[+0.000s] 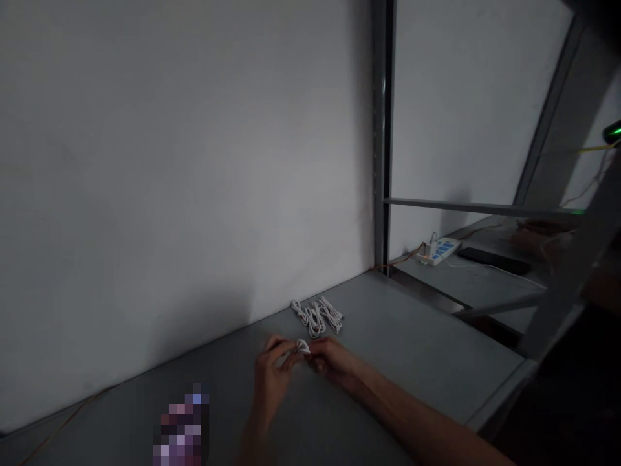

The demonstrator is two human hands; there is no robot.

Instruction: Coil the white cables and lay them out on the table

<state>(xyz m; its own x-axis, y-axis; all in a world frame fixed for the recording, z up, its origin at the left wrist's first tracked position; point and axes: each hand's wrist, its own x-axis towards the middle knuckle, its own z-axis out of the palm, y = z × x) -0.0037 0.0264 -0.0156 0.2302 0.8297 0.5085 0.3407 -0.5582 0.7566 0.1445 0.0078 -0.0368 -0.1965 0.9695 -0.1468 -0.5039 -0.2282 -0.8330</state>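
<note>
Bare fingers (277, 353) around a white cable loop (303, 347), probably rubbery

Smooth white plastic-sheathed cable coils (316, 317) on a matt grey bench top (412, 349); glossy white plastic power strip (438, 251); dull grey metal upright (380, 129); matt painted wall (169, 162).

Far right, past a steel upright (381, 129), a white power strip (440, 251) with a charger plugged in lies on a lower shelf (466, 278) near a flat black phone (493, 261) (screen dark). A thin orange wire (63, 421) crosses the grey surface (412, 343) at left, below a white wall (169, 162).
</note>
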